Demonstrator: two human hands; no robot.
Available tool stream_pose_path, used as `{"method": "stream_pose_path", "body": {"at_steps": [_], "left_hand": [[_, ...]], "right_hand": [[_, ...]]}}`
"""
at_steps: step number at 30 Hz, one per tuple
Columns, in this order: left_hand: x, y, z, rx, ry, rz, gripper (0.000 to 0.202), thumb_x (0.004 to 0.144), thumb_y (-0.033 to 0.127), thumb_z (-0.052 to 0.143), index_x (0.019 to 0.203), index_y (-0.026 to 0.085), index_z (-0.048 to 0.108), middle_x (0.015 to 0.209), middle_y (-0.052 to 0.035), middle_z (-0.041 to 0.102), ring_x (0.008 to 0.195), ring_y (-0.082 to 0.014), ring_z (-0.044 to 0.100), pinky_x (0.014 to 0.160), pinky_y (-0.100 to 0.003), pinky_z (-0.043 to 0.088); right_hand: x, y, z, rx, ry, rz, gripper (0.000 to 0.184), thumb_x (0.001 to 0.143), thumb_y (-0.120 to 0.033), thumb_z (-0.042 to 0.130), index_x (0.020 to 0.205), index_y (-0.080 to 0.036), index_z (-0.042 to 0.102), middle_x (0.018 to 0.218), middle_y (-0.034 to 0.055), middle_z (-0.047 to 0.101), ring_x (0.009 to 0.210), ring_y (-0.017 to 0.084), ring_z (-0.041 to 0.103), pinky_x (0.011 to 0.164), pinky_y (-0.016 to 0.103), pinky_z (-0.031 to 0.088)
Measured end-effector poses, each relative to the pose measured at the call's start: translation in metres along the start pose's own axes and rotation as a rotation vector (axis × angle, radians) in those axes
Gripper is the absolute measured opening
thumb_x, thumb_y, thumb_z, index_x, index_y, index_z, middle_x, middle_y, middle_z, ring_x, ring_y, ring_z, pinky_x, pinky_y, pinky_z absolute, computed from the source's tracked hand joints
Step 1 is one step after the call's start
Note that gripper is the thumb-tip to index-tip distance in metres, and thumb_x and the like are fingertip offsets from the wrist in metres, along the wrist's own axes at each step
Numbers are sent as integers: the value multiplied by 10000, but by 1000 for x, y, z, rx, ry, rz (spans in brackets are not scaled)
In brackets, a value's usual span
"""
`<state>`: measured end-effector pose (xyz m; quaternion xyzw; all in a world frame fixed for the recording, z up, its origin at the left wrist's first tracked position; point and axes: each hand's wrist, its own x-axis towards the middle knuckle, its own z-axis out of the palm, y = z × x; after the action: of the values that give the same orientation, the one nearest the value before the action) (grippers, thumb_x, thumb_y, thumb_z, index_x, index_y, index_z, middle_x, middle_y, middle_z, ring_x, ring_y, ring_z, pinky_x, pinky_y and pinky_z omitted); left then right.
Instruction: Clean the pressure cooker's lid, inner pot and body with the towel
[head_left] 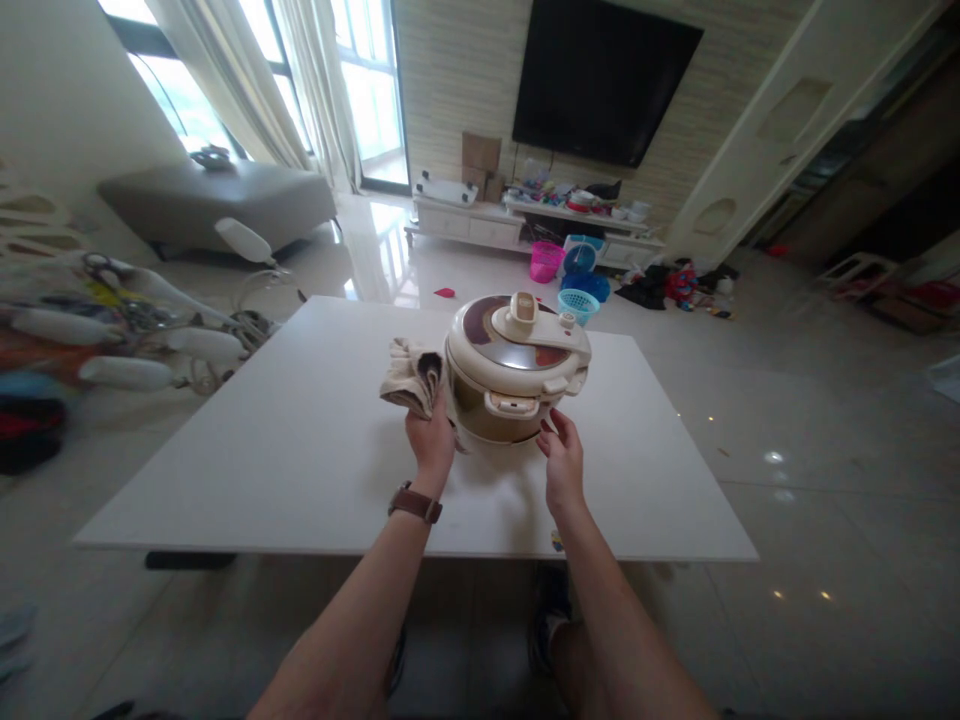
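Note:
A cream and brown electric pressure cooker (517,360) stands on the white table (300,470), lid on, its domed top knob and front latch facing me. My left hand (431,430), with a brown watch on the wrist, is closed round a bunched beige cloth (409,375) with a dark patch. The cloth is up against the cooker's left side. At the cooker's lower right side is my right hand (561,455), its fingers bent and apart, the tips at or close to the wall. Whether they press on it I cannot tell.
A small sticker-like spot (556,540) marks the table's near edge. Past the table are a turquoise basket (577,305), a pink basket (546,262) and a low white cabinet (487,228) with clutter. A bicycle (202,340) stands to the left, near a grey bench (225,205).

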<state>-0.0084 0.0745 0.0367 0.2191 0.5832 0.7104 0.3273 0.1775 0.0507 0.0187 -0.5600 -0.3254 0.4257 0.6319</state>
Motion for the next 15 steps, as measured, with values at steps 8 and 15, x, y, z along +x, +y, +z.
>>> {"method": "stream_pose_path", "body": {"at_steps": [8, 15], "left_hand": [[-8, -27, 23, -23, -42, 13, 254, 803, 79, 803, 1021, 207, 780, 1253, -92, 784, 1406, -278, 618, 1277, -398, 394], [9, -32, 20, 50, 20, -19, 256, 750, 23, 752, 933, 202, 759, 1201, -113, 786, 1381, -303, 637, 1248, -389, 425]], "right_hand": [[13, 12, 18, 110, -41, -20, 747, 721, -288, 647, 1467, -258, 613, 1528, 92, 655, 1406, 248, 624, 1115, 416, 532], [15, 5, 8, 85, -59, 51, 712, 726, -298, 650, 1437, -271, 639, 1535, 82, 648, 1395, 246, 635, 1058, 391, 567]]}}
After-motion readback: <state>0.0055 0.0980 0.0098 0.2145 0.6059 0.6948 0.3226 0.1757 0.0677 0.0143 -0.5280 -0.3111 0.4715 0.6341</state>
